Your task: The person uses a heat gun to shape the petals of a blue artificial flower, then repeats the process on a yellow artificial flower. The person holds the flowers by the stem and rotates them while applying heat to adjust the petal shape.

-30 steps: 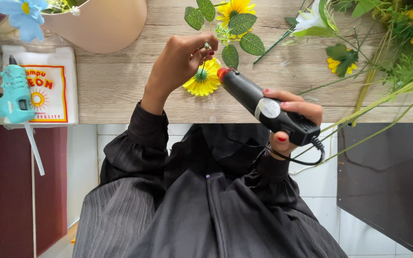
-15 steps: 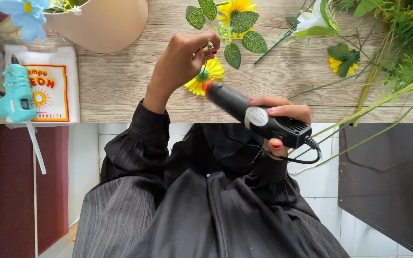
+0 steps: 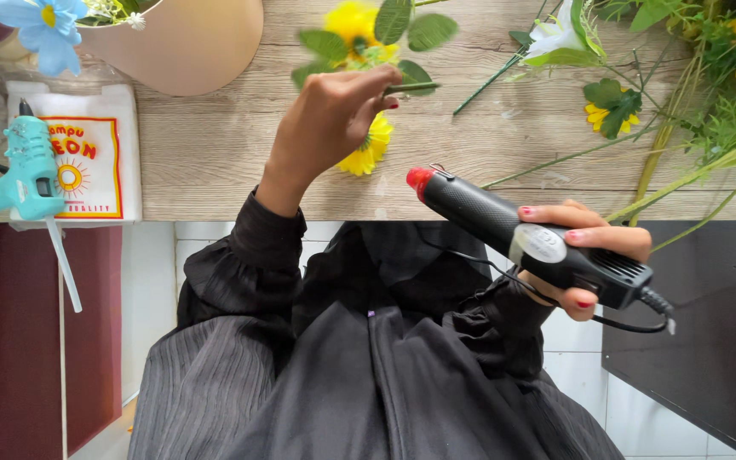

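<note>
Turquoise glue gun (image 3: 12, 181) on white packet (image 3: 87, 153); beige vase (image 3: 189, 43), blue flower (image 3: 40, 25), green stems (image 3: 692, 111) on wooden table (image 3: 215, 153).

Black heat tool (image 3: 521, 234), red tip; yellow flower (image 3: 370, 146).

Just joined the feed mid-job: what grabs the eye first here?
The black heat tool with a red tip, gripped in the right hand at the wooden table's near edge. Next, the left hand pinching a green stem above a yellow flower. A turquoise glue gun lies far left.
</note>
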